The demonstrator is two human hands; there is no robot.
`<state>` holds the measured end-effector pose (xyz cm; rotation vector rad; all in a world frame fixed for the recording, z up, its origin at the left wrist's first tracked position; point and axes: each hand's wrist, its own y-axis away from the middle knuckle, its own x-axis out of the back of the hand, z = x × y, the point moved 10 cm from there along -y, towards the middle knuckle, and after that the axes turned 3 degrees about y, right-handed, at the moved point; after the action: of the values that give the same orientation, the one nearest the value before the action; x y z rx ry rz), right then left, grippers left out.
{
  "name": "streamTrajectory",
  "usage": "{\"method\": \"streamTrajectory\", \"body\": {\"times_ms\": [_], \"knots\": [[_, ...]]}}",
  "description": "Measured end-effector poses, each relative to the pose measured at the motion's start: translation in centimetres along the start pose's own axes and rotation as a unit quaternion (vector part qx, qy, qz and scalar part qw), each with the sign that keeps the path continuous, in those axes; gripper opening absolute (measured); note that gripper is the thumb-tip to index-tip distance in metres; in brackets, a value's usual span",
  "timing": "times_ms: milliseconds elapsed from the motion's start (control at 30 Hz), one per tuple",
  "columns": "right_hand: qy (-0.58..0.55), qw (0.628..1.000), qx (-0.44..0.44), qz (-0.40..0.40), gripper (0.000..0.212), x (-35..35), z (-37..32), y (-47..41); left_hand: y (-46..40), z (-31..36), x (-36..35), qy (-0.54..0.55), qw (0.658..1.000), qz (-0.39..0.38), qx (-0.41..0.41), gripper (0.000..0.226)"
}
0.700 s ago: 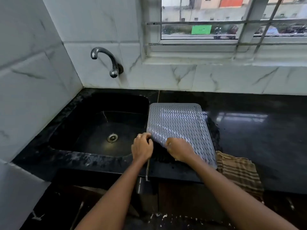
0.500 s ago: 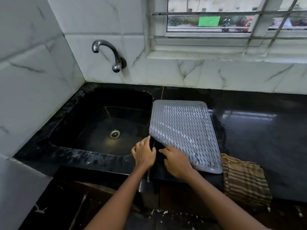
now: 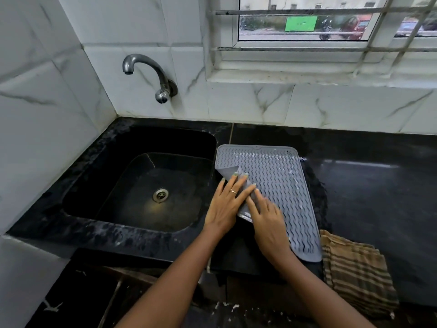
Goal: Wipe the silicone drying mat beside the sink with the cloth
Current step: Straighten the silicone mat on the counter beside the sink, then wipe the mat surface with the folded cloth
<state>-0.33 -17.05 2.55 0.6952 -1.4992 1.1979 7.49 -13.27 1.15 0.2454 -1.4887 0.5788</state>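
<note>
The grey silicone drying mat (image 3: 279,185) with wavy ridges lies on the black counter right of the sink. Its near-left corner is folded up and over onto the mat, so the smooth underside shows. My left hand (image 3: 224,207) lies on that folded flap with its fingers stretched out, holding it down. My right hand (image 3: 269,223) rests just beside it on the lower part of the fold, slightly blurred. The brown striped cloth (image 3: 354,273) lies crumpled at the counter's front edge, right of the mat, and neither hand touches it.
The black sink (image 3: 113,162) with its drain sits to the left, under a metal tap (image 3: 151,72) on the tiled wall. The dark countertop (image 3: 378,185) stretches to the right of the mat. A barred window runs above the back wall.
Both hands have lifted the mat's near-left corner and folded it further over onto the mat. The hands have moved away from me, and the camera has tilted down.
</note>
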Motion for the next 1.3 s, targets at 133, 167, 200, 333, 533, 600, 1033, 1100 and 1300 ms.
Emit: {"method": "streamTrajectory", "body": {"times_ms": [133,167,200,333,533,600,1033,1100,1300], "knots": [[-0.289,0.950,-0.090,-0.073,0.043,-0.3,1.8,-1.1,-0.4,0.8,2.9,0.096,0.995,0.019,0.006,0.043],[-0.344,0.925,-0.093,-0.130,0.042,-1.2,1.6,-1.1,0.0,0.3,3.3,0.105,0.994,0.006,0.024,0.040],[-0.390,0.893,-0.090,-0.206,0.043,-2.3,1.0,-0.9,0.8,-0.4,3.2,0.114,0.992,-0.029,0.046,0.040],[-0.315,0.831,0.003,-0.459,0.043,-5.7,-1.8,3.0,8.0,-3.2,-1.6,0.157,0.929,-0.299,0.149,0.059],[-0.217,0.900,0.035,-0.377,0.031,-5.5,-2.4,4.3,12.0,-1.9,-3.0,0.150,0.930,-0.298,0.154,0.071],[-0.244,0.899,0.024,-0.363,0.035,-4.9,-2.0,5.1,11.9,-1.3,-2.5,0.138,0.941,-0.268,0.157,0.064],[-0.301,0.874,-0.053,-0.379,0.033,-2.8,10.4,5.4,6.9,8.1,-2.1,0.169,0.955,-0.187,0.155,0.054],[-0.279,0.881,-0.024,-0.381,0.034,-2.5,12.5,4.6,4.7,10.6,-2.5,0.183,0.951,-0.188,0.162,0.054],[-0.203,0.907,0.018,-0.370,0.021,-2.5,20.6,3.8,-2.9,19.4,-3.5,0.217,0.950,-0.189,0.120,0.047]]}}
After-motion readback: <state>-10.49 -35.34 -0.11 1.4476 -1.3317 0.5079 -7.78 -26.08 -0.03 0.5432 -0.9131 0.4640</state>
